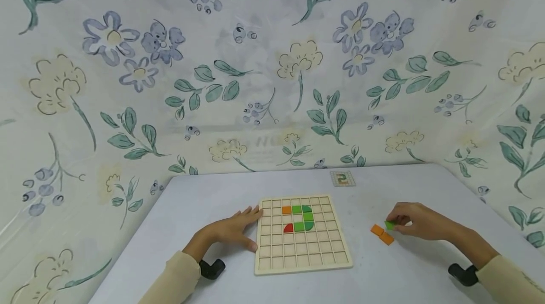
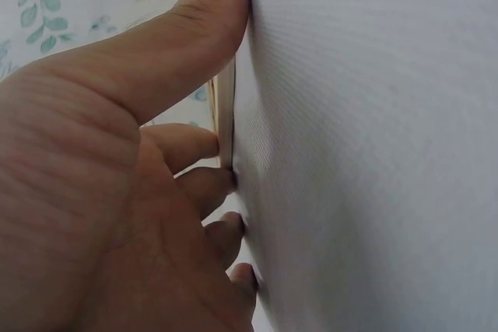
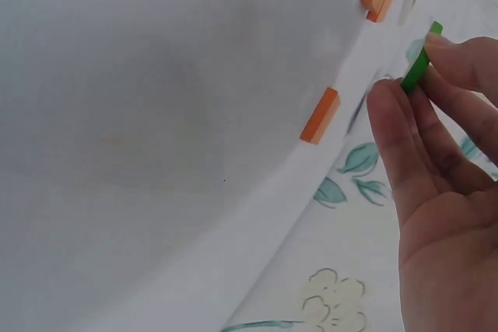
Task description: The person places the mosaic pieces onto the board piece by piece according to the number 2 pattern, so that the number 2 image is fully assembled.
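Note:
My right hand point(image 1: 419, 222) pinches a thin green square tile point(image 3: 421, 60) between thumb and fingertips, above the table. Orange tiles lie just left of that hand: one orange tile point(image 1: 377, 229) touches another point(image 1: 387, 238) in the head view, and the right wrist view shows a separate orange tile point(image 3: 320, 117) closer to the camera. With fingers spread, my left hand point(image 1: 233, 231) rests against the left edge of a square wooden grid board point(image 1: 272, 263). In its cells sit an orange square point(image 1: 286, 210), several green squares, dark green rounded pieces and a red rounded piece point(image 1: 289, 228).
A small pattern card point(image 1: 342, 179) with a gridded figure lies behind the board, near the back of the white table point(image 1: 213, 188). Flower-printed cloth point(image 1: 264, 105) hangs behind and along the sides. Both wrists wear black camera mounts.

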Available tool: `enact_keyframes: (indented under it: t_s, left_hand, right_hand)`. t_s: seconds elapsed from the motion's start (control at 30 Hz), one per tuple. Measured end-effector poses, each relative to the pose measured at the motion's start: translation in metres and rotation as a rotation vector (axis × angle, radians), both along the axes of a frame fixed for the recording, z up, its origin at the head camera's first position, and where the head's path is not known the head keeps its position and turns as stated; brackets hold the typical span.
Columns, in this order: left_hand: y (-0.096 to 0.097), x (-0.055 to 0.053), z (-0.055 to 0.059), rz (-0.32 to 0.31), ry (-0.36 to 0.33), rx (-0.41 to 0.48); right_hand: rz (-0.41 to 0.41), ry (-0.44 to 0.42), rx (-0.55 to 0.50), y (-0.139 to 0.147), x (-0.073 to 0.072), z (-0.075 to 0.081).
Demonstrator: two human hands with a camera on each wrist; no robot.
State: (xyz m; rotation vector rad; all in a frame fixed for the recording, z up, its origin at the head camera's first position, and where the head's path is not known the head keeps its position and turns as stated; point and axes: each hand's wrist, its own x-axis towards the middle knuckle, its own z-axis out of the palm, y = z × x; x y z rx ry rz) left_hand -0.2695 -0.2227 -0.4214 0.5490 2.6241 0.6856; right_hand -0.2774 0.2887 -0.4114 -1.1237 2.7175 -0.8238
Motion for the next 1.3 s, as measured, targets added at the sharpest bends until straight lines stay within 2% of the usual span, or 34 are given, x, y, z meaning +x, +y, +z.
enact_keyframes:
  t_s: [0.17,0.43,0.73,1.3]
  left_hand:
    - [-0.003,0.001,-0.002,-0.002,0.001,-0.006]
    - [-0.001,0.0,0.002,-0.011,0.012,-0.01]
    - [0.0,0.002,0.001,0.0,-0.004,0.004]
    - [-0.002,0.0,-0.003,0.004,0.009,-0.02]
  right_hand:
    - [-0.012,0.018,-0.021,-0.008,0.0,0.002]
    - [-0.038,0.094,-0.041,-0.019,-0.003,0.004]
    - [-0.042,0.044,-0.008,-0.031,0.0,0.007]
    - [-0.057,0.091,-0.01,-0.069,-0.004,0.026]
